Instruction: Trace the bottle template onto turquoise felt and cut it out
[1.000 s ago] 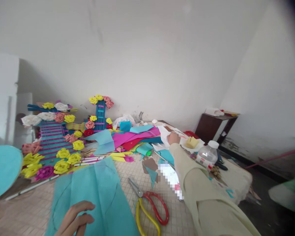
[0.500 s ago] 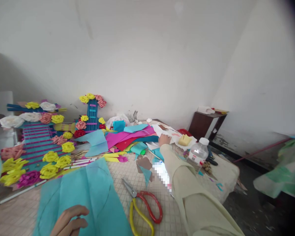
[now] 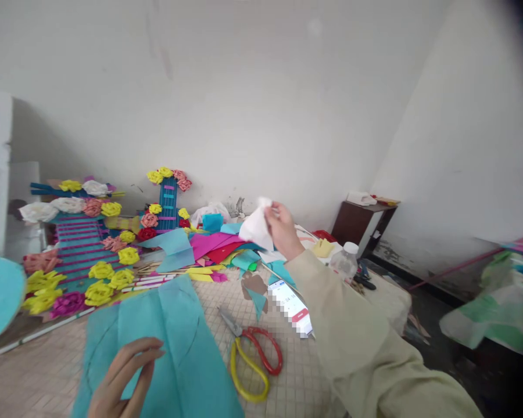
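Note:
My right hand [image 3: 284, 229] is closed on a crumpled piece of white tissue [image 3: 258, 225], raised above the pile of coloured paper. My left hand [image 3: 124, 380] is over a turquoise sheet [image 3: 169, 325] with a curved line drawn on it. Its fingers are loosely bent and hold nothing; whether they touch the sheet I cannot tell. Scissors [image 3: 239, 334] with one red and one yellow handle lie on the table between my hands, blades pointing away. Below my right forearm is a lit phone [image 3: 292, 305].
Paper-flower-trimmed blue models [image 3: 76, 249] stand at the left. Magenta sheets [image 3: 213, 245] and other scraps lie along the back. A plastic bottle [image 3: 345, 264] and a yellow sponge-like block [image 3: 323, 248] are at the right. A turquoise disc [image 3: 0, 299] juts in at the left edge.
My right hand has lifted off the white material at the back and risen up and left with the white tissue in it. My left hand has shifted slightly, still over the turquoise sheet.

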The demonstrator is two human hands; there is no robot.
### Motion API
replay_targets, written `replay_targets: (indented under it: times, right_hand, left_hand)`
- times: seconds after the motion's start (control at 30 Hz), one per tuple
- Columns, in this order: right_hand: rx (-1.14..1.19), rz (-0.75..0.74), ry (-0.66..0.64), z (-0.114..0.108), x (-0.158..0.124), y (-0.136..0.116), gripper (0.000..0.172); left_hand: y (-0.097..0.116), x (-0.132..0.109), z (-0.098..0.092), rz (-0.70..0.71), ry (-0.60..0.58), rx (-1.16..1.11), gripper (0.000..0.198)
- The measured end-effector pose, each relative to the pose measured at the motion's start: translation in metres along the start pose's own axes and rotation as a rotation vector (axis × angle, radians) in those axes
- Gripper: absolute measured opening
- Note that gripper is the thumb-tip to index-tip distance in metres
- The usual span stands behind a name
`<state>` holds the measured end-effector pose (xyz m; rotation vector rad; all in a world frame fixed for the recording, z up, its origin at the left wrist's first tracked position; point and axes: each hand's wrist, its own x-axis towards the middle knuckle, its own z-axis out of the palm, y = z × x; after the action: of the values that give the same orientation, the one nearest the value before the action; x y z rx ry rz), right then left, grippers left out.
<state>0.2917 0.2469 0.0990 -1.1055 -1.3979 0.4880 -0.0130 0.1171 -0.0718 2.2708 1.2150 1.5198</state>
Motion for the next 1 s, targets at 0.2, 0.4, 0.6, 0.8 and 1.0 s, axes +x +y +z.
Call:
replay_targets:
  times: [0.2,0.4,0.6,0.8,1.0]
  right_hand:
    - [0.207,0.047,-0.833,0.036,-0.088,-0.074,0.028]
    - [0.325,0.104,-1.335,0.022,-0.094,-0.127,0.043]
    - [-0.248,-0.272,-0.998,0.015,-0.069,-0.125,0.013]
    - [-0.309,-0.294,-0.878,0.03,-0.081,-0.103,0.018]
    - [-0.174,-0.422,-0.998,0.041,-0.102,-0.1,0.022]
  left_hand:
    - [0.063,0.039,-0.024,-0.099,0.063,0.014,0.073]
    - [0.106,0.081,-0.052,-0.252,-0.283,-0.12,0.063]
    - [0.116,0.1,-0.097,-0.383,-0.33,-0.142,0.038]
    - [0.121,0.099,-0.098,-0.556,-0.425,-0.138,0.038]
    - [0.126,0.089,-0.094,-0.576,-0.661,-0.188,0.026]
